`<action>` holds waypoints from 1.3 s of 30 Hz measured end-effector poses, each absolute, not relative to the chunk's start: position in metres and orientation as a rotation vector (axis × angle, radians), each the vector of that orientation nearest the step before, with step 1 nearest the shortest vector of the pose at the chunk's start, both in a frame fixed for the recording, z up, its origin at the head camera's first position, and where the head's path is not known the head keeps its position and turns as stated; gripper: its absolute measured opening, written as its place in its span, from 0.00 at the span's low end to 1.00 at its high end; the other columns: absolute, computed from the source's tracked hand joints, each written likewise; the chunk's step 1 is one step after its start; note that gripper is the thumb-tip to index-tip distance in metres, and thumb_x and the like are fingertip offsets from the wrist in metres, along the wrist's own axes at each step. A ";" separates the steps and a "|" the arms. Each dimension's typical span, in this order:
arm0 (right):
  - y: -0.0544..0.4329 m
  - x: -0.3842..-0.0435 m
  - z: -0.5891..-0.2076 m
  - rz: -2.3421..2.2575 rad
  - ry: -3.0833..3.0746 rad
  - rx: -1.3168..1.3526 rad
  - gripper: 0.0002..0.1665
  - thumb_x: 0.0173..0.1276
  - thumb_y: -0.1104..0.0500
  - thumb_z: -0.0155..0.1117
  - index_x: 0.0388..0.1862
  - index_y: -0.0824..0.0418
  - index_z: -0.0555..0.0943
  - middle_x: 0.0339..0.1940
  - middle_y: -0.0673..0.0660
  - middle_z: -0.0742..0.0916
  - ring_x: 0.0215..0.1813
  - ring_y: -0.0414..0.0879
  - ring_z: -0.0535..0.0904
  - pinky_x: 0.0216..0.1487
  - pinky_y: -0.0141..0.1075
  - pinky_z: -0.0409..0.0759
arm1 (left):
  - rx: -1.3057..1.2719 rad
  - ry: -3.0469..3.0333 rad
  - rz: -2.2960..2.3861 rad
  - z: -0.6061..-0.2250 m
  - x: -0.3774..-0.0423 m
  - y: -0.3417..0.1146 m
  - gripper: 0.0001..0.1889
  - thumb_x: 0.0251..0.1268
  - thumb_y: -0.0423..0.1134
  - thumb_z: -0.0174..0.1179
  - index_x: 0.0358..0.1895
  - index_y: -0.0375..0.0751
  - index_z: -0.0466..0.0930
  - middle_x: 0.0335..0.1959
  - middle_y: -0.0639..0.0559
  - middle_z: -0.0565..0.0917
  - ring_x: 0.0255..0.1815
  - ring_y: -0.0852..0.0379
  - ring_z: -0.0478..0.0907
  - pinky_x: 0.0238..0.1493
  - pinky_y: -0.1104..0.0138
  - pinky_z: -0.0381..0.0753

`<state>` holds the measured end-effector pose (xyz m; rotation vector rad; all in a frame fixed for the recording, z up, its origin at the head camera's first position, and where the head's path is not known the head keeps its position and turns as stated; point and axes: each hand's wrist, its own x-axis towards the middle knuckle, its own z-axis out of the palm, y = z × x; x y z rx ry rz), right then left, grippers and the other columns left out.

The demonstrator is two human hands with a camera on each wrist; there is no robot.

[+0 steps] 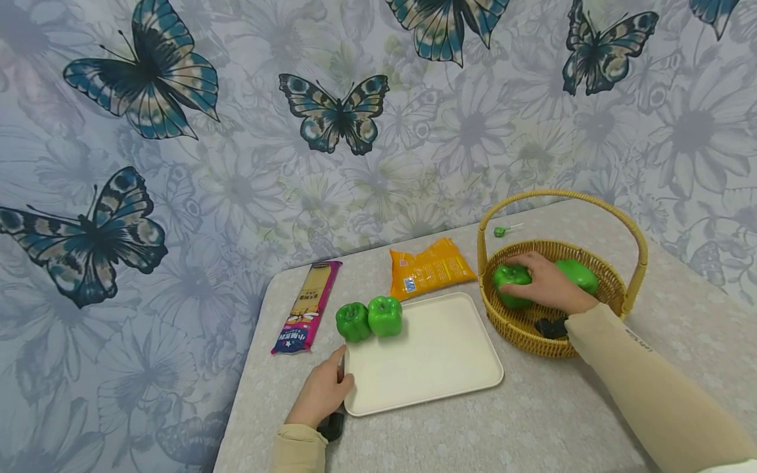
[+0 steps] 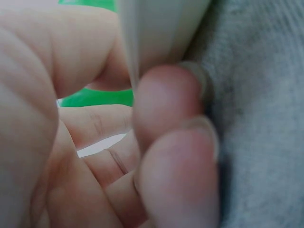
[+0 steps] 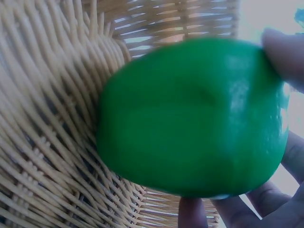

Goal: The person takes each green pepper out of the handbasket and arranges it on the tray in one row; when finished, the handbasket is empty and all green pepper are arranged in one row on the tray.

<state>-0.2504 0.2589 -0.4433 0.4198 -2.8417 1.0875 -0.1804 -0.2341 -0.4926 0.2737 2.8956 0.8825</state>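
Observation:
My right hand (image 1: pixel 545 284) reaches into a wicker basket (image 1: pixel 615 276) and grips a green bell pepper (image 1: pixel 510 284) at its left side. In the right wrist view the pepper (image 3: pixel 194 118) fills the middle, with thumb and fingers around one end. Another green pepper (image 1: pixel 576 276) lies in the basket, partly behind my wrist. My left hand (image 1: pixel 322 391) pinches the left rim of a cream tray (image 1: pixel 426 361). Its fingertips (image 2: pixel 168 104) press against the tray's edge in the left wrist view. Two green bell peppers, one darker (image 1: pixel 353 322) and one brighter (image 1: pixel 385 316), sit side by side at the tray's far left corner.
An orange packet (image 1: pixel 430 268) lies behind the tray. To the left is a long pink and purple packet (image 1: pixel 307 307). Behind the basket is a small green item with a white stick (image 1: pixel 501 231). The basket's tall handle (image 1: pixel 562 194) arches over my right hand.

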 end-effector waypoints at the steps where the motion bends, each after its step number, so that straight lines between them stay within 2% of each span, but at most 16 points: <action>1: 0.259 -0.251 -0.443 1.083 -2.842 0.424 0.45 0.68 0.40 0.71 0.75 0.63 0.71 0.71 0.68 0.72 0.70 0.67 0.69 0.66 0.66 0.69 | 0.273 2.895 0.885 -0.492 -0.180 -0.234 0.34 0.69 0.36 0.58 0.76 0.29 0.63 0.24 0.54 0.76 0.22 0.59 0.70 0.21 0.66 0.68; 7: 0.259 -0.252 -0.443 1.106 -2.852 0.422 0.48 0.64 0.36 0.73 0.74 0.61 0.71 0.72 0.67 0.74 0.72 0.66 0.70 0.67 0.65 0.69 | 0.276 2.896 0.888 -0.493 -0.180 -0.235 0.34 0.69 0.36 0.58 0.76 0.29 0.63 0.24 0.53 0.76 0.22 0.59 0.70 0.21 0.67 0.67; 15: 0.258 -0.252 -0.443 1.115 -2.863 0.399 0.46 0.64 0.38 0.75 0.74 0.60 0.71 0.70 0.67 0.77 0.69 0.65 0.74 0.65 0.63 0.72 | 0.279 2.912 0.883 -0.494 -0.180 -0.235 0.33 0.69 0.36 0.59 0.76 0.30 0.63 0.25 0.54 0.76 0.22 0.59 0.71 0.22 0.67 0.69; 33: 0.257 -0.250 -0.438 1.178 -2.806 0.289 0.52 0.63 0.30 0.70 0.75 0.59 0.69 0.75 0.69 0.71 0.73 0.69 0.68 0.66 0.66 0.68 | 0.261 2.888 0.874 -0.493 -0.181 -0.236 0.34 0.70 0.36 0.59 0.77 0.31 0.62 0.26 0.53 0.77 0.23 0.58 0.71 0.22 0.66 0.69; 36: 0.257 -0.250 -0.434 1.211 -2.767 0.279 0.51 0.63 0.31 0.71 0.75 0.59 0.69 0.74 0.69 0.72 0.70 0.68 0.71 0.64 0.64 0.71 | 0.266 2.887 0.875 -0.493 -0.181 -0.236 0.34 0.70 0.36 0.59 0.77 0.31 0.62 0.25 0.53 0.76 0.23 0.58 0.70 0.22 0.66 0.68; 39: 0.256 -0.248 -0.426 1.229 -2.725 0.262 0.49 0.63 0.33 0.72 0.75 0.57 0.70 0.71 0.68 0.75 0.63 0.65 0.76 0.58 0.60 0.77 | 0.270 2.883 0.874 -0.492 -0.181 -0.236 0.34 0.71 0.36 0.59 0.77 0.31 0.62 0.25 0.53 0.76 0.22 0.58 0.70 0.21 0.66 0.67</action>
